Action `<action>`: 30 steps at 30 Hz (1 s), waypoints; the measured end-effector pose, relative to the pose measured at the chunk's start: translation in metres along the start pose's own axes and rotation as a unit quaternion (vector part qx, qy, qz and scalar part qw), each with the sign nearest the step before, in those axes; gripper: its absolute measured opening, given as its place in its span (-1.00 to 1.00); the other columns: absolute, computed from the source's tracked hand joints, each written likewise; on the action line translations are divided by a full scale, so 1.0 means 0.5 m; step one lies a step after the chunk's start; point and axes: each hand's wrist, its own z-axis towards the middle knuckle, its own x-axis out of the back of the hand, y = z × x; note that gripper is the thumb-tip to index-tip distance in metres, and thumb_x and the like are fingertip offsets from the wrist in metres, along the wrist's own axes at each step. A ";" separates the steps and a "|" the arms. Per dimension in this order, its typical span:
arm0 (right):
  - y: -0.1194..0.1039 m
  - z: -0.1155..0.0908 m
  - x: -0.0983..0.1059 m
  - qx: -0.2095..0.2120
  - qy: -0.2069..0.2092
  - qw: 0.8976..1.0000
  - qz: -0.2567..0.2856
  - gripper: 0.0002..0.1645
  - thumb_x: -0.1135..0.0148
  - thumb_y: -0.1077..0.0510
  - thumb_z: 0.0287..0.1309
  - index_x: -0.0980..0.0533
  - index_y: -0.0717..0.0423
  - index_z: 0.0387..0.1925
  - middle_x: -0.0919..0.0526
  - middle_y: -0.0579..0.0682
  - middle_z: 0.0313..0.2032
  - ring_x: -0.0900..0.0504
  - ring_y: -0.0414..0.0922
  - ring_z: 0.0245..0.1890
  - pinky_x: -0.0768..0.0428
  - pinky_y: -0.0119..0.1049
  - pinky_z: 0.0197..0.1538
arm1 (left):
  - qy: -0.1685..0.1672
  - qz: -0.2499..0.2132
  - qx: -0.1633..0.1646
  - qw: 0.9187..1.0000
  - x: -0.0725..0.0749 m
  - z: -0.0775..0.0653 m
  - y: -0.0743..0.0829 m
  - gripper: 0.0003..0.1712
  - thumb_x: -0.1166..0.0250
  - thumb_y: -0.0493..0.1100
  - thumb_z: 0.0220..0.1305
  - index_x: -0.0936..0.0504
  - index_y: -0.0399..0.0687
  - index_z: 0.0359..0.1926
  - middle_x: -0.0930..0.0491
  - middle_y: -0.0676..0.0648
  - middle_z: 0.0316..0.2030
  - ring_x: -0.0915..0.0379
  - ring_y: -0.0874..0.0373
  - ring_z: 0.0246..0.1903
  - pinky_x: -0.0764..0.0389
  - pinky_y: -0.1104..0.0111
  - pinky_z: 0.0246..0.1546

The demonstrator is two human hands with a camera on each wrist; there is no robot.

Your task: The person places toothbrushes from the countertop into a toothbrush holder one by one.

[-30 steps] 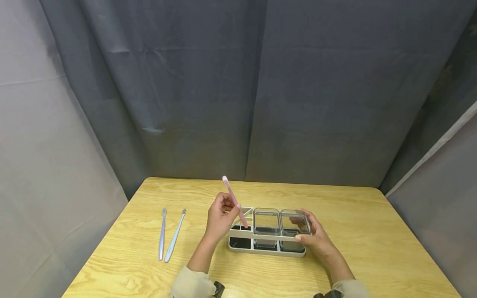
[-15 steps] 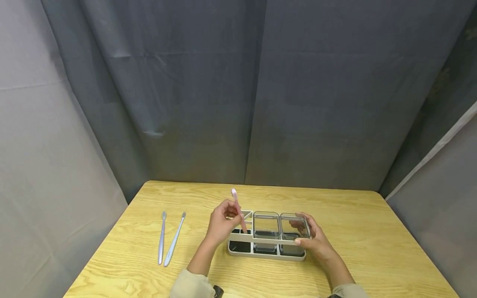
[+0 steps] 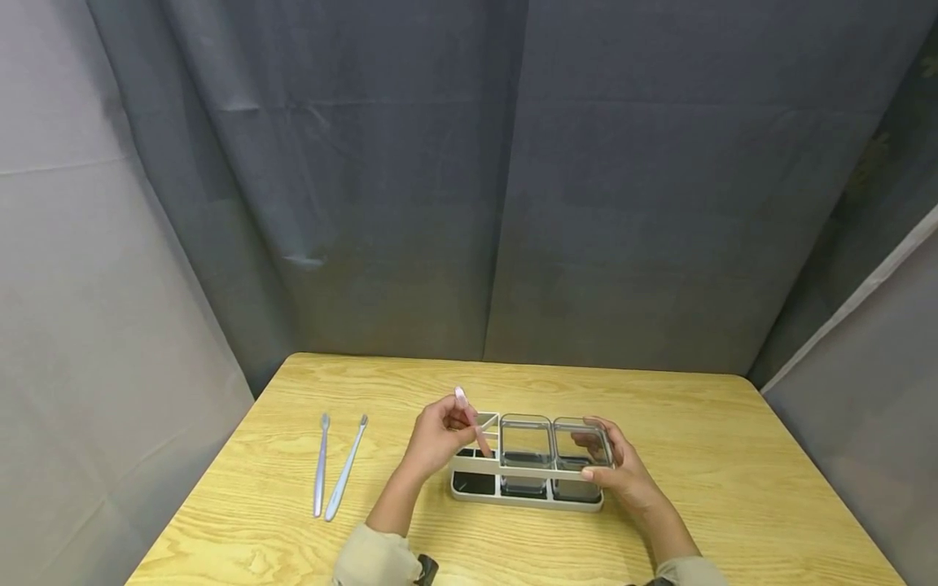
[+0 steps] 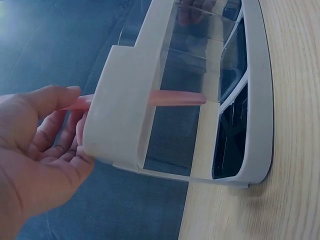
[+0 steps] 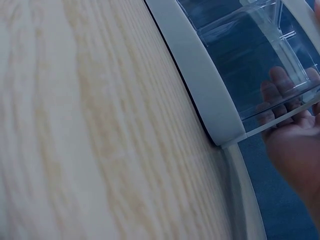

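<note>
My left hand (image 3: 432, 441) pinches a pink toothbrush (image 3: 472, 419), bristle head up and tilted. Its handle passes through a compartment at the left end of a white toothbrush holder (image 3: 528, 471). In the left wrist view, the pink handle (image 4: 175, 98) shows below the holder's upper band (image 4: 117, 100), its end above the dark-floored base. The right hand (image 3: 626, 474) grips the holder's right end, thumb on the front and fingers behind. Through the clear wall in the right wrist view, the fingers of that hand (image 5: 295, 145) are visible. Two clear cups (image 3: 526, 435) sit in the holder.
A purple toothbrush (image 3: 320, 468) and a light blue toothbrush (image 3: 346, 470) lie on the wooden table (image 3: 242, 505) to the left of the holder. Grey curtains (image 3: 396, 203) hang behind the table and at both sides.
The pink toothbrush has moved down into the holder's left compartment, with my left hand shifting slightly right and down. My right hand keeps its grip on the holder.
</note>
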 end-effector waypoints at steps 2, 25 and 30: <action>0.000 0.000 0.000 0.000 -0.001 1.000 0.001 -0.09 -0.24 0.44 -0.12 -0.05 0.33 0.29 -0.31 0.46 0.09 -0.36 0.09 0.14 -0.23 -0.42 0.21 | -0.006 0.004 0.003 1.000 0.001 -0.001 0.007 -0.87 -0.33 -0.44 0.04 -0.55 -0.25 -0.38 -0.54 -0.06 -0.43 -0.47 0.13 -0.42 -0.53 0.43 -0.41; -0.012 0.006 0.000 -0.050 -0.021 0.998 0.009 -0.04 -0.25 0.38 -0.07 0.00 0.14 0.34 -0.22 0.39 0.18 -0.14 0.20 0.24 0.14 0.23 0.26 | 0.010 0.003 -0.013 1.000 0.027 -0.036 0.062 -0.74 -0.32 -0.41 0.08 -0.54 -0.42 -0.18 -0.55 -0.28 -0.31 -0.50 -0.05 -0.31 -0.55 0.36 -0.28; -0.016 0.015 0.007 -0.044 -0.042 0.998 0.002 0.05 -0.25 0.43 -0.09 0.07 0.12 0.39 -0.21 0.44 0.16 -0.12 0.29 0.20 0.15 0.19 0.25 | 0.012 0.010 -0.005 1.000 0.049 -0.055 0.055 -0.71 -0.31 -0.38 0.11 -0.53 -0.40 -0.12 -0.54 -0.24 -0.25 -0.49 -0.05 -0.26 -0.54 0.32 -0.24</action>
